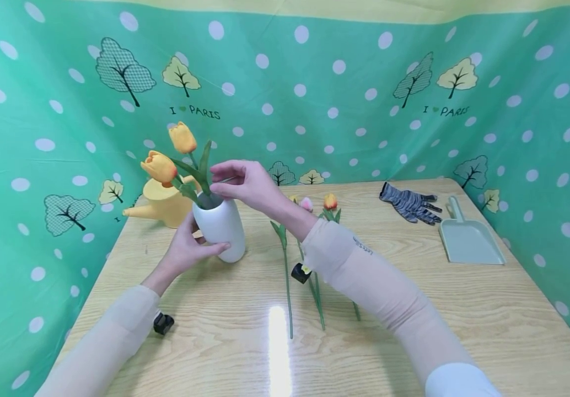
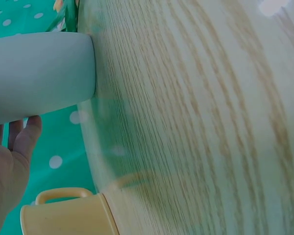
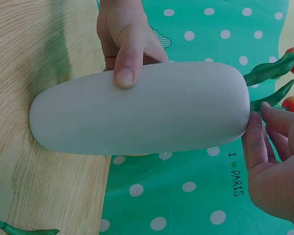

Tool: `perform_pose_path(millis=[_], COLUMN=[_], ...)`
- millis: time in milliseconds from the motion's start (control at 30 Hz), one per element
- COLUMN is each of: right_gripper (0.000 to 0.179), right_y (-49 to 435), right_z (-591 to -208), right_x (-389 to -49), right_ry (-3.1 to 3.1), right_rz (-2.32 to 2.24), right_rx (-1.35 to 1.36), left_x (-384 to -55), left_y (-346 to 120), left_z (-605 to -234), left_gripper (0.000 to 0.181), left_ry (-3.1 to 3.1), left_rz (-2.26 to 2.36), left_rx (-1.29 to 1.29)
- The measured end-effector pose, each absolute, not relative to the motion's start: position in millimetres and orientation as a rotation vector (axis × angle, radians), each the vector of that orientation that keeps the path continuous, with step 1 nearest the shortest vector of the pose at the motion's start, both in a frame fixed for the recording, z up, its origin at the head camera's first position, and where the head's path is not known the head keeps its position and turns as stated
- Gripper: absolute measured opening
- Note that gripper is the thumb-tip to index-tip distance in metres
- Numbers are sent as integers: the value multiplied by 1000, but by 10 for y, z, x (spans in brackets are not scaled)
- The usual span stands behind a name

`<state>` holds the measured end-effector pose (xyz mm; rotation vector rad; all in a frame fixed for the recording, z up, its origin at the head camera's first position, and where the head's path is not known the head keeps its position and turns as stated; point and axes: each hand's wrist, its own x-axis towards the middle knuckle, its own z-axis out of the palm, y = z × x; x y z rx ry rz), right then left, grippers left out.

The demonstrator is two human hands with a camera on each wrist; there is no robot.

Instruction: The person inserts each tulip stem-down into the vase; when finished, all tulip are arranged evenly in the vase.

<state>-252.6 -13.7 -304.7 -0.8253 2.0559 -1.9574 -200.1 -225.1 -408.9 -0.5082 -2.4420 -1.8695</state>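
My left hand grips the side of a white vase, its thumb across the front. In the right wrist view the vase lies sideways in the picture, the left thumb pressed on it. Two yellow-orange tulips with green leaves stand in the vase, leaning left. My right hand is at the vase mouth, fingers bent loosely and apart, fingertips right at a green leaf. The right wrist view shows the right hand beside the rim, its fingertips overlapping a leaf.
A yellow watering can stands behind the vase. Several tulips lie mid-table, partly hidden by the right forearm. A grey knit glove and a pale green dustpan lie at the back right. Polka-dot cloth surrounds the wooden table.
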Motion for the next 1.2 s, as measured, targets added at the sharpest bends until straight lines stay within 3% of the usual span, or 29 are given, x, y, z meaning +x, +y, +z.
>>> perform_pose_path(millis=[400,800,1200], right_gripper=[37,38,45], right_y=[-27,890,1586], right_z=[-3018,-3017,-3403], right_x=[-2500,-2563,-2500], right_ry=[1900,1975,2125], right_rz=[-2084,-2195,-2031], right_rx=[-715,-595,-337], left_x=[-2001,-2020,-2001], left_y=[-2292,-2288,-2268], left_z=[-4088,-4080,-4107], left_gripper=[93,91,91], left_ry=[-2452,-2423,-2430], left_rz=[-1853,-1861,-1866], left_rx=[-484,-516,-515])
